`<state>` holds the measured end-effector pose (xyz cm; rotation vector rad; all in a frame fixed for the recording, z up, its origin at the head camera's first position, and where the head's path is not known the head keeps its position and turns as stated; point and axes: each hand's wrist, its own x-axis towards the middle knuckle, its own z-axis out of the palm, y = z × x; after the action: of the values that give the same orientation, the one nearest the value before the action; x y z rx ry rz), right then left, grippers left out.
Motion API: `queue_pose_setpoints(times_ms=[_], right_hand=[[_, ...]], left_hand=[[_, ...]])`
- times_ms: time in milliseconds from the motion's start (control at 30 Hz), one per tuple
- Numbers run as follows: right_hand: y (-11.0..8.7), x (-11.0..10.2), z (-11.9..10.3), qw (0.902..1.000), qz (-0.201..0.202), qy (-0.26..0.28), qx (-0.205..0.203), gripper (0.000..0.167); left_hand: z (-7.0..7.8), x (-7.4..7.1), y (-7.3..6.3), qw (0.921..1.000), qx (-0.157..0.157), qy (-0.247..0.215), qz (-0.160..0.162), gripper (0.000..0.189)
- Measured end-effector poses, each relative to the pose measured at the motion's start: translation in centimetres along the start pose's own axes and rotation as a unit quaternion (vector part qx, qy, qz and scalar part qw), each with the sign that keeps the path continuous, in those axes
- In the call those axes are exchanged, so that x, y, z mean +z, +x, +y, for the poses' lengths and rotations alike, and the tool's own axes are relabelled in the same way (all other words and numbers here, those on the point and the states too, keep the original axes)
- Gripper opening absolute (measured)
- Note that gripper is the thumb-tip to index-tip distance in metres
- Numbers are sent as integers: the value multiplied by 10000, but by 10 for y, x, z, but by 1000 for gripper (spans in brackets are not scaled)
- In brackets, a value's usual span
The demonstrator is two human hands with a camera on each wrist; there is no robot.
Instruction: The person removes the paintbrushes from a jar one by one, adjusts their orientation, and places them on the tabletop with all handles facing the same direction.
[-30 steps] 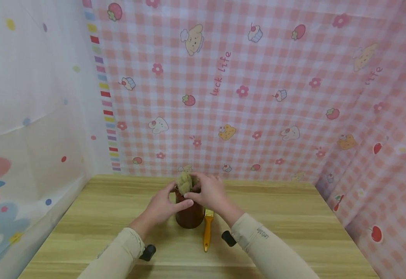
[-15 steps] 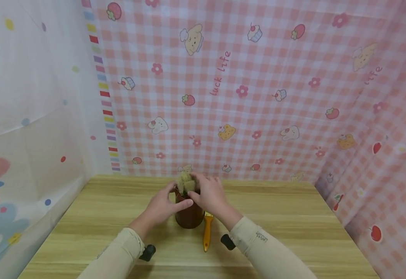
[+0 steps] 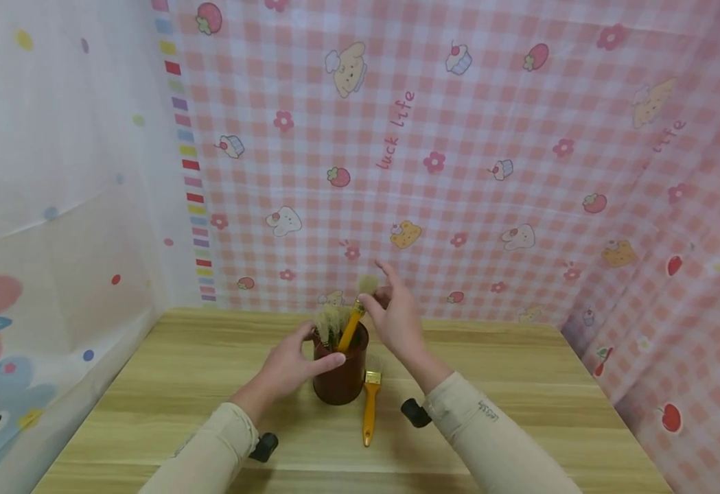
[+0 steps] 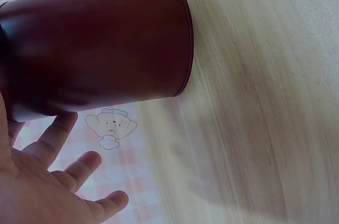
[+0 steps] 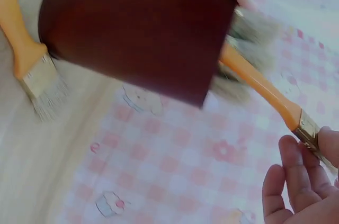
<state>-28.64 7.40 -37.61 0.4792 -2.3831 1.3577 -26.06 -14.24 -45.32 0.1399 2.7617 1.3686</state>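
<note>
A dark brown cylindrical holder [image 3: 338, 377] stands upright on the table with several pale-bristled brushes [image 3: 330, 325] in it, bristles up. My left hand [image 3: 288, 363] grips its upper rim from the left, thumb across the front; in the left wrist view the other fingers spread beside the wall. My right hand [image 3: 397, 319] pinches a paintbrush [image 5: 265, 89] with a yellow-orange handle by its metal ferrule. The brush leans up and right, its handle's lower end inside the holder's mouth. The right index finger points upward in the head view.
Another yellow-handled paintbrush [image 3: 369, 408] lies on the wooden table [image 3: 489, 398], right of the holder, bristles pointing away. Black pieces [image 3: 264, 447] show at both wrists. A pink checked cloth [image 3: 458, 206] hangs behind the table, with a white cloth [image 3: 88, 192] at the left.
My right hand has risen out of the bunch of bristles, drawing one yellow-handled brush partly up from the holder. The left hand keeps its grip on the rim.
</note>
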Motion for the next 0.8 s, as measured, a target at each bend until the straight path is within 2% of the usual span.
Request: queue_pose_setpoints(times_ms=[233, 467, 633, 800], right_hand=[[15, -35, -5, 9985, 321, 404, 170, 63], [21, -62, 4, 9928, 401, 1032, 457, 58], [21, -79, 18, 9915, 402, 1002, 725, 54], [19, -93, 30, 9877, 280, 1097, 1082, 57]], left_hand=[[0, 0, 2, 10000, 6, 22, 20, 112], [1, 1, 0, 10000, -25, 92, 25, 114], [0, 2, -1, 9999, -41, 103, 37, 112], [0, 2, 0, 9999, -89, 72, 22, 112]])
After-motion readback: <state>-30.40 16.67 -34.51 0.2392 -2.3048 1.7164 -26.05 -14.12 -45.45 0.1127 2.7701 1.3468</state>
